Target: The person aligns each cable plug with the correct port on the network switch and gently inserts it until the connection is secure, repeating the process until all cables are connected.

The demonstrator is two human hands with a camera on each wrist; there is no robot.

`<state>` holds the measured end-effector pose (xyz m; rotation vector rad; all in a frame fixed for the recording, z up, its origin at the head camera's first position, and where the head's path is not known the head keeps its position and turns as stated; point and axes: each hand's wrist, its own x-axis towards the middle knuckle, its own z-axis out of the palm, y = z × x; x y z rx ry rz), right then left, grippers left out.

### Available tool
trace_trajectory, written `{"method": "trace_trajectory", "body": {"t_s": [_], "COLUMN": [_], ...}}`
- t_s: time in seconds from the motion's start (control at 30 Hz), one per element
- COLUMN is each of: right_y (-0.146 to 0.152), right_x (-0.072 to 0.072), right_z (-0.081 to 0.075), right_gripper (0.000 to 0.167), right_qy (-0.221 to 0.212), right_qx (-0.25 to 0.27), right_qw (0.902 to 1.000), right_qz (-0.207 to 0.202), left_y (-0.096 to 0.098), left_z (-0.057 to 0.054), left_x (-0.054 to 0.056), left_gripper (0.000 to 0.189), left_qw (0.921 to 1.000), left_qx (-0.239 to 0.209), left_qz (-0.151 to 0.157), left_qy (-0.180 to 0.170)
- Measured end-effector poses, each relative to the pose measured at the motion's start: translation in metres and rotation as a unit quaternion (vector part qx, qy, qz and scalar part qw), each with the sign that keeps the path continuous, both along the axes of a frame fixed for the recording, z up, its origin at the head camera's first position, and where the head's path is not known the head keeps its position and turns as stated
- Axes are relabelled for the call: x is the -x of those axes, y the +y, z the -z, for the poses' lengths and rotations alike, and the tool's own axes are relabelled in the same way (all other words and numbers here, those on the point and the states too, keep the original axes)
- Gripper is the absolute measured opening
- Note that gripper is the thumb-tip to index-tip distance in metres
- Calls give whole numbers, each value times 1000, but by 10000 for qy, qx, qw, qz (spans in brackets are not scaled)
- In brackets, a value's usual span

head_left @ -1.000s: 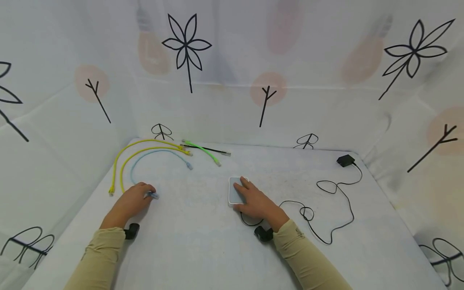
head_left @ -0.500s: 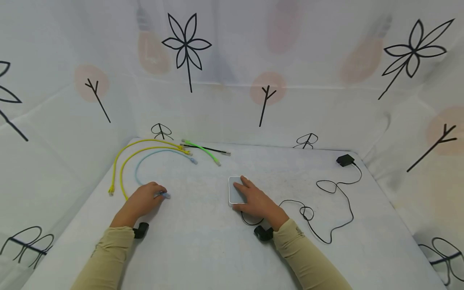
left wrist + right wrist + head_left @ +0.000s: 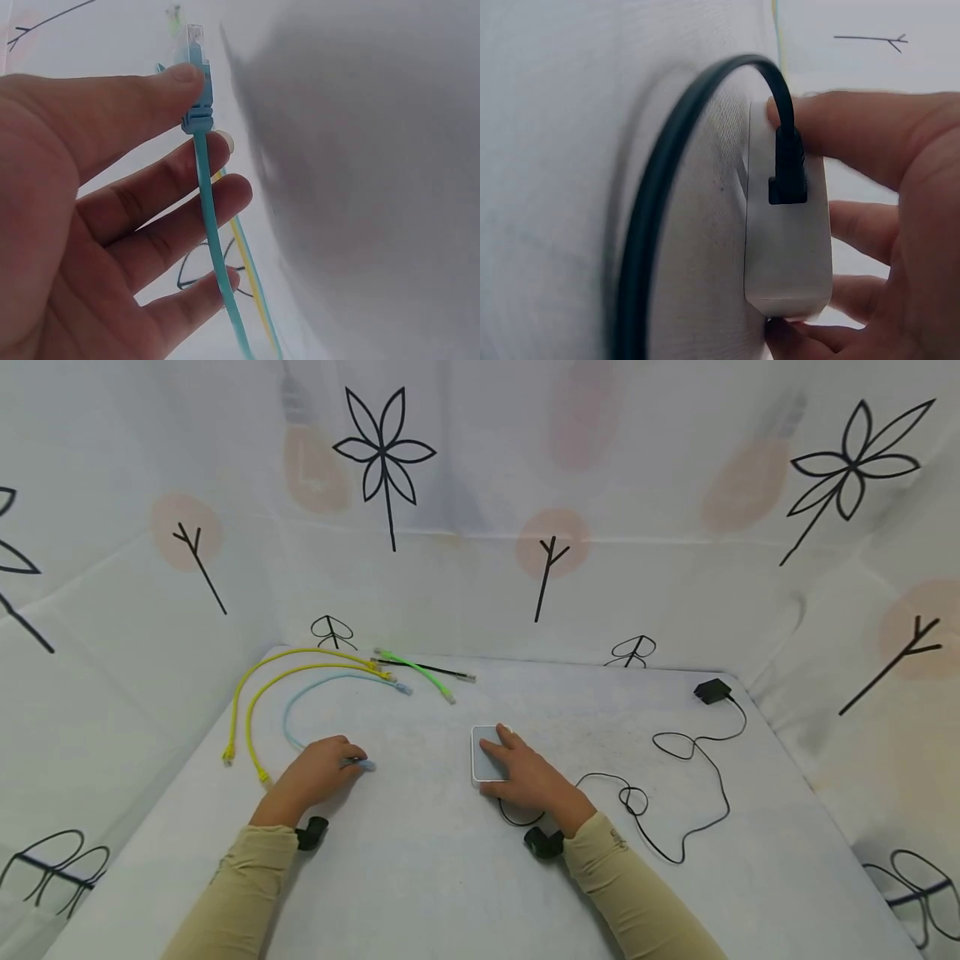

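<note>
Left hand: the left hand (image 3: 318, 772) pinches a light blue Ethernet cable (image 3: 287, 708) by one end, thumb pressed on the plug (image 3: 197, 118); the remaining visible fingers are spread loosely behind the cord.
Plug tip: clear plastic, projecting past the thumb, on the side toward the white box.
Light blue cable: bends in an arc from the left hand toward the rear of the counter (image 3: 420, 877), its other plug lying near the yellow cable ends.
Right hand: the right hand (image 3: 528, 777) grasps a white box (image 3: 487, 756), thumb on the near edge, one finger over the top and another at the far edge.
White box: rounded corners, grey-blue top, at mid-counter, well apart from the pinched plug; whether its base touches the cloth is hard to tell.
Black cord: a thin black cord (image 3: 726, 793) is plugged into a side of the box and loops across to a black power adapter (image 3: 712, 691) at the rear right.
Yellow cables: an outer yellow cable (image 3: 238, 697) and an inner yellow cable (image 3: 253, 706) curve side by side at the left.
Rear pair: a short green cable (image 3: 420, 669) crosses over a short black cable (image 3: 450, 672).
Wrists: a small black camera (image 3: 311, 833) at the left, another black camera (image 3: 543, 843) at the right, below khaki sleeves (image 3: 232, 893).
Backdrop: white cloth (image 3: 465, 593) printed with plants and bulbs.
</note>
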<state>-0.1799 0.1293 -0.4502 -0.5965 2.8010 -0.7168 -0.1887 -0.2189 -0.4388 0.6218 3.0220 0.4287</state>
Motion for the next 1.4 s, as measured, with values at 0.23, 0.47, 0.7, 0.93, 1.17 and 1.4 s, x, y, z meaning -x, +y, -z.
{"method": "trace_trajectory", "body": {"t_s": [0.23, 0.47, 0.7, 0.93, 1.17, 1.4], "right_y": [0, 1, 0, -1, -2, -3], "right_x": [1, 1, 1, 1, 1, 2], "right_z": [0, 3, 3, 3, 3, 5], "right_gripper": [70, 71, 70, 70, 70, 70], "right_qy": [-48, -37, -60, -49, -14, -2], "right_qx": [126, -5, -87, -94, -149, -256], "right_qw": [9999, 10000, 9999, 9999, 9999, 9996], "right_qz": [-35, -3, 34, 66, 77, 80], "left_y": [13, 28, 42, 51, 58, 64], "left_z": [4, 8, 8, 9, 10, 13], "left_x": [7, 10, 13, 15, 16, 19], "left_gripper": [18, 17, 17, 17, 17, 17], "left_qw": [9998, 9990, 9967, 9941, 9923, 9888], "left_qx": [6, -266, -559, -743, -853, -1054], "left_qz": [141, 285, 362, 487, 631, 779], "left_qy": [-103, -204, -472, -618, -631, -714]}}
